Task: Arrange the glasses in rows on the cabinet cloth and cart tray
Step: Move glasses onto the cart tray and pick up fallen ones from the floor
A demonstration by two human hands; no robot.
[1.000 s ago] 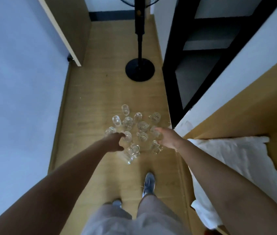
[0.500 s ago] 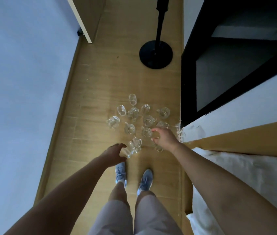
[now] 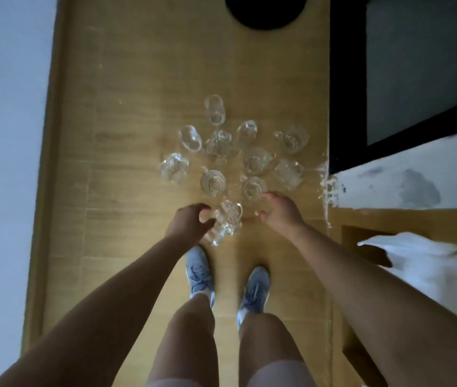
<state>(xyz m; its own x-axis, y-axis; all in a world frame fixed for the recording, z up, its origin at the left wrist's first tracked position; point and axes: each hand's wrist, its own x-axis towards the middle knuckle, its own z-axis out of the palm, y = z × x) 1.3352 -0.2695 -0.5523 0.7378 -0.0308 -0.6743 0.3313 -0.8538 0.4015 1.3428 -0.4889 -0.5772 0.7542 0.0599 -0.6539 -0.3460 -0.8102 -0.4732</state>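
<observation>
In the left hand (image 3: 188, 226)'s fingers (image 3: 204, 218) sits a glass mug (image 3: 228, 219).

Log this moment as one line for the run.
left hand: grips held glasses | right hand: open, beside floor glasses | cloth: right, partly in view | stage: gathering
</observation>
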